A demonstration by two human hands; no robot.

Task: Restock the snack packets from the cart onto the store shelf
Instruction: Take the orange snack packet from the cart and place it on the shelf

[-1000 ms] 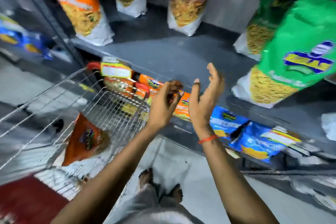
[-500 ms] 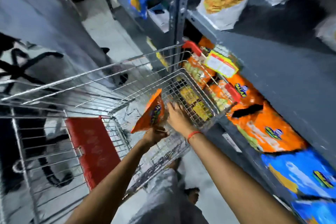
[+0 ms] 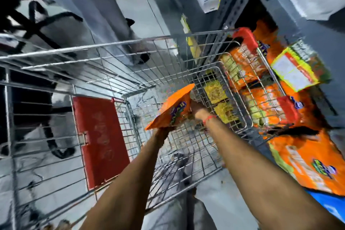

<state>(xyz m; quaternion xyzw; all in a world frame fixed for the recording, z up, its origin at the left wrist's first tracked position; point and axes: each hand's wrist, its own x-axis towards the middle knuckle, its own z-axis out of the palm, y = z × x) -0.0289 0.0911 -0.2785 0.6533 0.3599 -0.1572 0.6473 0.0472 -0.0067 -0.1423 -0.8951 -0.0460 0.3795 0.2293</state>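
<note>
Reaching into cart [image 3: 104, 46], both arms extended; left hand [image 3: 164, 129] and right hand [image 3: 197, 110] grasping orange packet [image 3: 171, 110].

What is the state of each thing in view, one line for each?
orange snack packet: lifted inside the cart, held by both hands.
left hand: closed on the packet's lower edge.
right hand: on the packet's right side, fingers hidden.
wire cart: almost empty, red child-seat flap folded down.
lower shelf: filled with orange packets.
</note>
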